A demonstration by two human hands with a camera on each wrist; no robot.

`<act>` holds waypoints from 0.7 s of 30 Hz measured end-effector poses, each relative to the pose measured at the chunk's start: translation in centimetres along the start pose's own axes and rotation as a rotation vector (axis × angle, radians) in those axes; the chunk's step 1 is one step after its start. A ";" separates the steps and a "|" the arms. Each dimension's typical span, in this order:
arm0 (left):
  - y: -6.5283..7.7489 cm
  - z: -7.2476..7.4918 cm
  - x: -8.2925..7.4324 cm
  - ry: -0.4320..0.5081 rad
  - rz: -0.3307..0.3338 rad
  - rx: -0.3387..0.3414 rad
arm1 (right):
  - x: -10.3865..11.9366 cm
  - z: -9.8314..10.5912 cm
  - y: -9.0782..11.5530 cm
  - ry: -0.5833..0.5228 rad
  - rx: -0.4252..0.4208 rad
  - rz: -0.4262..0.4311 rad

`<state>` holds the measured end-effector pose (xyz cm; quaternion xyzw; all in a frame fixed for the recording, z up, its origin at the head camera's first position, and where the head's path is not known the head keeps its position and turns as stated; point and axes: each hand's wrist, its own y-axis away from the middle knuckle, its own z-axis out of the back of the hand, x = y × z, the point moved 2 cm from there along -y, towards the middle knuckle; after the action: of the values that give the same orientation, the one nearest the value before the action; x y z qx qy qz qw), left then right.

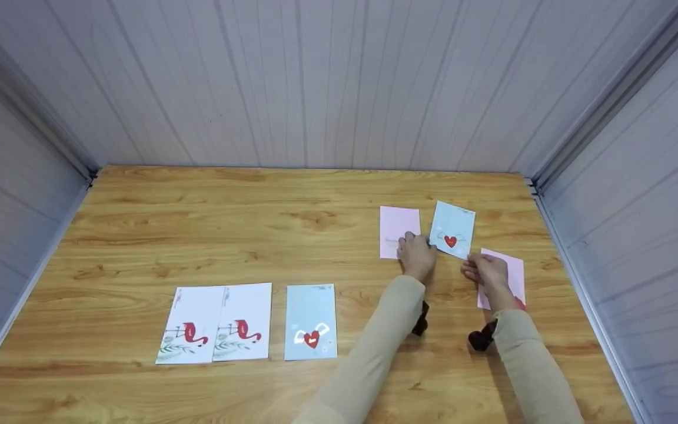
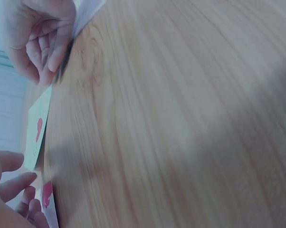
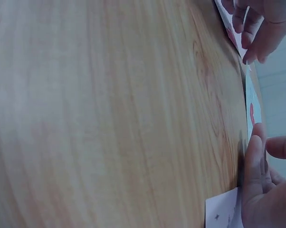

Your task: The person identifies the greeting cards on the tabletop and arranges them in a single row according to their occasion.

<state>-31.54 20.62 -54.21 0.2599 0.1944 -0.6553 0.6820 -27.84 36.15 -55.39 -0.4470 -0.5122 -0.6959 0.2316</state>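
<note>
A light blue card with a red winged heart (image 1: 452, 227) lies at an angle between my hands at the table's back right. My right hand (image 1: 492, 275) pinches its lower right corner with the fingertips. Beside its lower left corner is my left hand (image 1: 418, 258), thumb and fingers apart in the left wrist view, fingers over the edge of a pink card (image 1: 398, 221). A second pink card (image 1: 515, 274) lies partly hidden under my right hand and wrist. The right wrist view shows that card's whitish-pink corner (image 3: 221, 209) beneath the hand.
Two white flamingo cards (image 1: 189, 300) lie side by side at the left front of the wooden table (image 1: 315, 200). Another blue heart card (image 1: 311, 306) lies to their right. Pale panel walls (image 1: 315, 82) stand at the back and both sides.
</note>
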 end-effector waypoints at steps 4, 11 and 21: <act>0.1 0.4 -0.1 0.154 -0.023 -0.072 | -0.1 0.0 -0.1 -0.005 -0.001 -0.001; 0.6 1.0 -0.2 0.347 -0.002 -0.108 | 0.1 -0.2 0.1 0.000 0.009 0.027; 1.6 1.0 0.0 0.464 0.068 -0.043 | -0.2 0.0 0.4 0.044 -0.002 0.027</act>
<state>-30.03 20.01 -53.32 0.3954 0.3508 -0.5505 0.6462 -27.46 36.01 -55.38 -0.4386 -0.5003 -0.7028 0.2517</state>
